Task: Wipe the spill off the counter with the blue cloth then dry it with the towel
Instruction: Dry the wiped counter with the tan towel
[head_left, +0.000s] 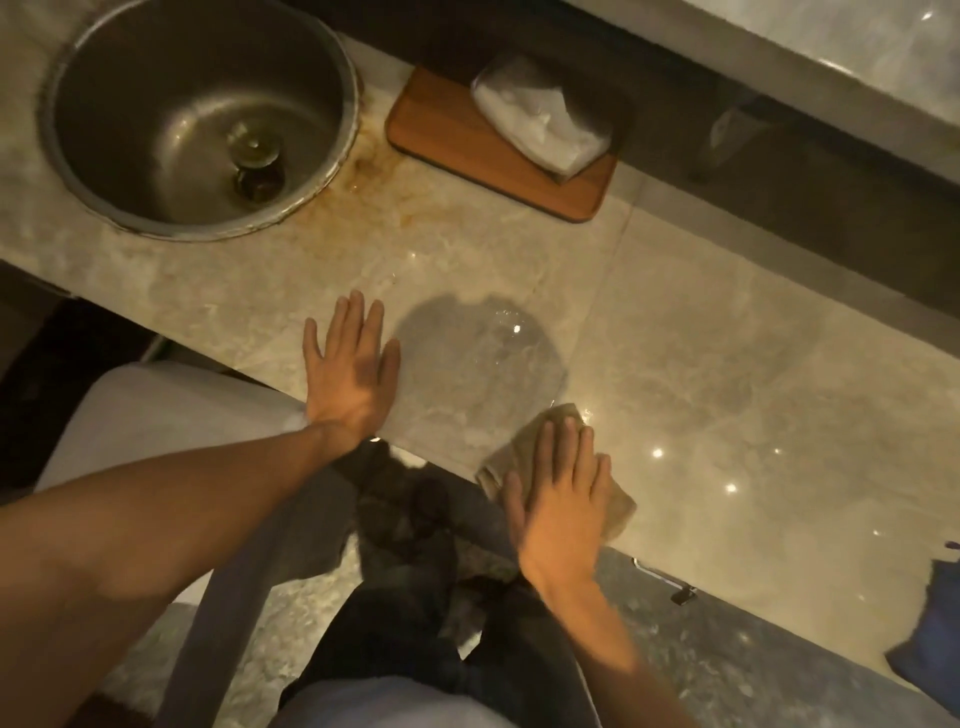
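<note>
My right hand (563, 491) presses flat on a beige towel (524, 441) at the front edge of the marble counter (727, 364). A wet, darker patch (483, 353) lies on the counter just beyond the towel. My left hand (350, 369) rests flat and empty on the counter to the left of that patch, fingers spread. The blue cloth (932, 634) lies at the counter's front edge far right, partly cut off by the frame.
A round steel sink (104, 171) is set into the counter at the upper left, with brown stains beside it. A wooden tray (452, 140) holding a clear tissue pack (540, 119) stands at the back. A white seat (156, 410) sits below the counter, left.
</note>
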